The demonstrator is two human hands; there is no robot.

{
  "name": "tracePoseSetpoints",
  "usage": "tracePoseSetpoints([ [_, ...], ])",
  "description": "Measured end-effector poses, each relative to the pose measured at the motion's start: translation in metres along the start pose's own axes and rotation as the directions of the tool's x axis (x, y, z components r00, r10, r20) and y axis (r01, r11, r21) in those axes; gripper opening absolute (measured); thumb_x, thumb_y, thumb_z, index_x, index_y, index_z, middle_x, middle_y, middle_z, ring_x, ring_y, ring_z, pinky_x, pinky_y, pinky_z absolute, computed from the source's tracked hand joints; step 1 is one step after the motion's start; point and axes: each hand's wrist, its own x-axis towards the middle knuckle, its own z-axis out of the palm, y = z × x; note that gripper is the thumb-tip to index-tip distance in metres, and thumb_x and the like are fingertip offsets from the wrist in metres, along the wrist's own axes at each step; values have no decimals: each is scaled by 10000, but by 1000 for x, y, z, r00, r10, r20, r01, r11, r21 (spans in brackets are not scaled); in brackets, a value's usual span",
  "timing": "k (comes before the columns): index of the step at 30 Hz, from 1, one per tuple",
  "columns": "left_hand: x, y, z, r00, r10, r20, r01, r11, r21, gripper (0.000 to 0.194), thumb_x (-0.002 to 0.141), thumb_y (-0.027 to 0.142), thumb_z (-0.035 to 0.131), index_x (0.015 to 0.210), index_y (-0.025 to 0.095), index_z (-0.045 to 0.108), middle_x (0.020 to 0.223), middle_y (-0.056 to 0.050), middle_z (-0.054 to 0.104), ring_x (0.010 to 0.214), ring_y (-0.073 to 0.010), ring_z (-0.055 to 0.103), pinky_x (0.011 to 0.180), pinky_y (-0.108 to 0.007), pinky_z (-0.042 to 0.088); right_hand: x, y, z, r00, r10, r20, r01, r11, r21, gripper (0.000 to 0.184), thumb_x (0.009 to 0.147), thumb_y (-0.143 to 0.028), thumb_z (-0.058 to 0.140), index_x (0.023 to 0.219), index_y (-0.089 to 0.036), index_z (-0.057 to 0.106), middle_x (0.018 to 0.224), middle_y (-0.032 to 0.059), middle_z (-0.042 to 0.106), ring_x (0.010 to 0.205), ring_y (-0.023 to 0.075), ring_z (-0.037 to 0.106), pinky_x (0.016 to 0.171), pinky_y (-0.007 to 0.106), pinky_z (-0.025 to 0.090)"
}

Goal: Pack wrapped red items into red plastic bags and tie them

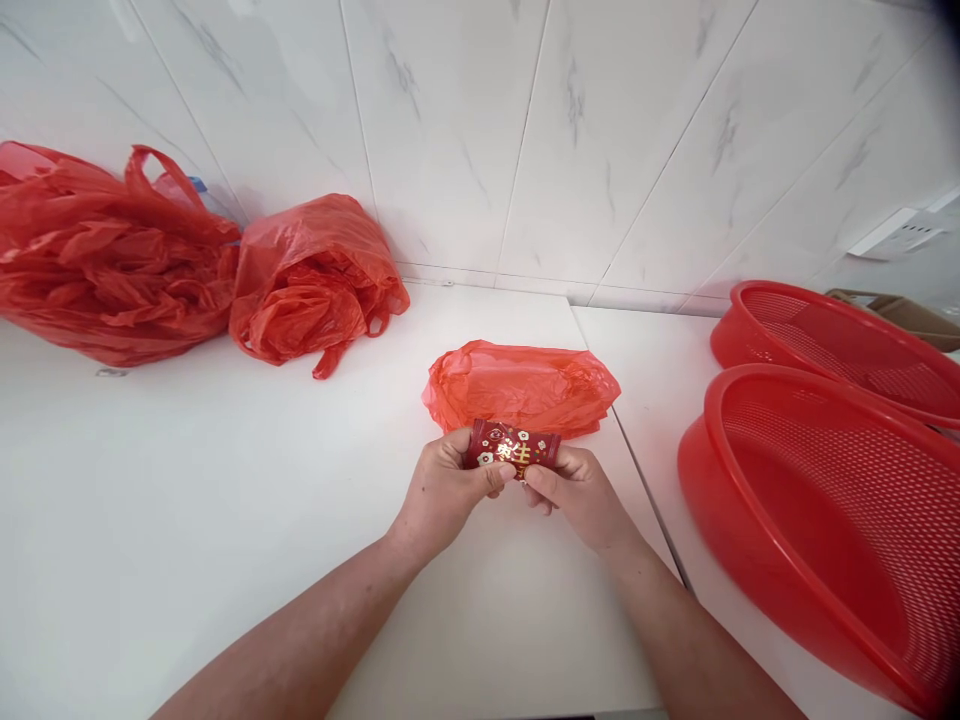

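Note:
A small dark-red candy packet point(513, 446) with gold characters and white flower prints is held level between both hands above the white table. My left hand point(455, 480) is closed on its left end, the thumb pressing the lower front. My right hand point(574, 490) grips the right end in the same way, and the two thumbs nearly meet at the bottom edge. Some fingers are hidden behind the packet. Just beyond it, a thin red plastic bag point(525, 385) lies open on the table, its upper layers crumpled.
Two red perforated baskets point(739, 480) stand at the right, one behind the other. Bulky red plastic bags point(319, 270) sit at the back left against the tiled wall point(450, 130). A seam point(645, 470) runs between two white tabletops. A wall socket point(896, 235) is at the far right.

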Motion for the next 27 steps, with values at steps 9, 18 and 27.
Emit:
tracePoseSetpoints([
  [9,-3,5,0,992,-23,122,26,999,-29,275,795,415,627,874,155,587,756,-19,617,681,-124,577,603,-248,486,0,3,-4,999,31,41,-32,999,20,301,810,-467,609,763,-176,670,606,3,586,527,98,516,473,213,414],
  [18,-8,3,-2,986,105,128,-129,972,195,186,817,344,611,859,162,622,731,-23,628,669,-134,575,632,-274,480,-3,-3,-5,998,-51,41,54,996,-64,294,808,-458,607,801,-168,655,697,23,613,608,120,540,521,232,430],
  [27,23,-7,-47,718,667,-199,-256,520,815,381,792,340,630,1162,273,568,1295,-97,433,1204,-264,425,938,-455,439,28,-49,-43,873,-169,-457,-54,899,-435,388,815,-547,534,783,-172,628,594,-14,528,550,127,479,521,251,358],
])
